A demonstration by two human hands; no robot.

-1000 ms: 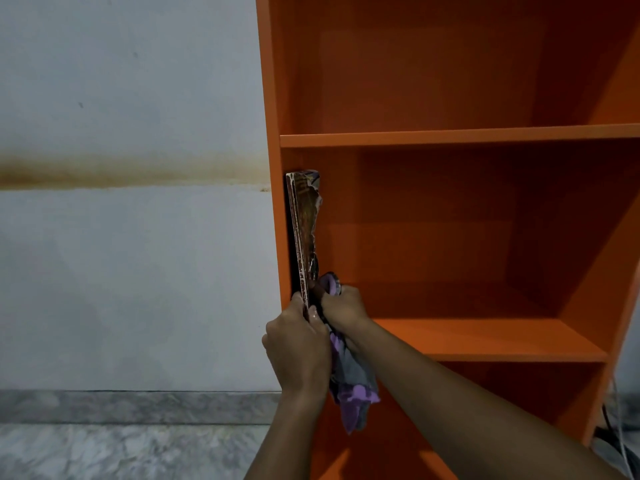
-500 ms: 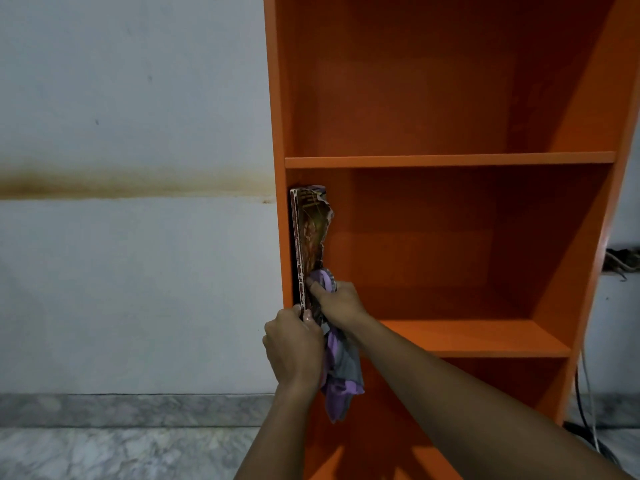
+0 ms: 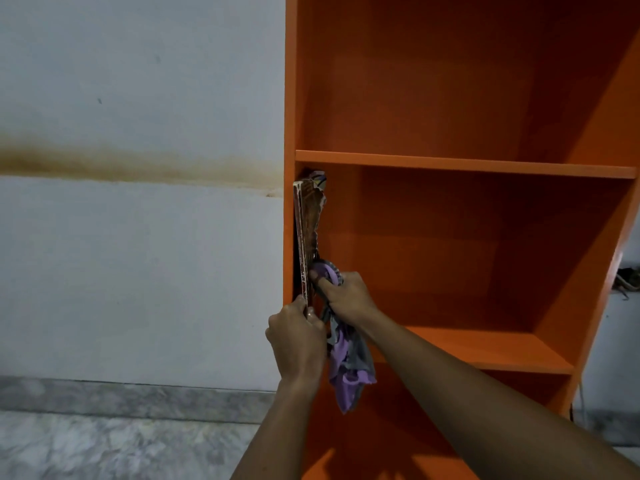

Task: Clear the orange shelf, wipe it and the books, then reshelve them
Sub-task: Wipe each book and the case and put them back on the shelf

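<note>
Book (image 3: 306,237) – thin, well worn, a brownish-red spine with pale scuffs; the cover's upper edge is torn and curls away to the right in ragged flaps. We note it standing upright in the middle compartment of the orange shelf (image 3: 450,163), long axis vertical, top end pointing at the board above and stopping just short of it, spine edge turned outward toward us. Its left face lies against, or just beside, the shelf's left side panel; we cannot tell which. The left hand (image 3: 297,341) is clenched round the book's lower end, and its fingers (image 3: 309,314) curl onto the bottom of the spine, so nearly the whole book rises above them. The right hand (image 3: 346,295) grasps a purple-and-grey cloth (image 3: 349,362); its fingers (image 3: 321,283) are bent, with a fold of cloth bunched over them, and they press at the book's right face, low down. Relative to these fingers the book sits immediately to the left and stretches well above. The rest of the cloth hangs below the right hand, between the two wrists and just right of the left knuckles. The hands hide the book's bottom edge – we cannot tell whether it rests on the lower board (image 3: 485,348). Left of the left hand's fingers stands a pale wall (image 3: 138,254) with a brown stain band (image 3: 121,164); below them lies a marbled floor (image 3: 104,445).
</note>
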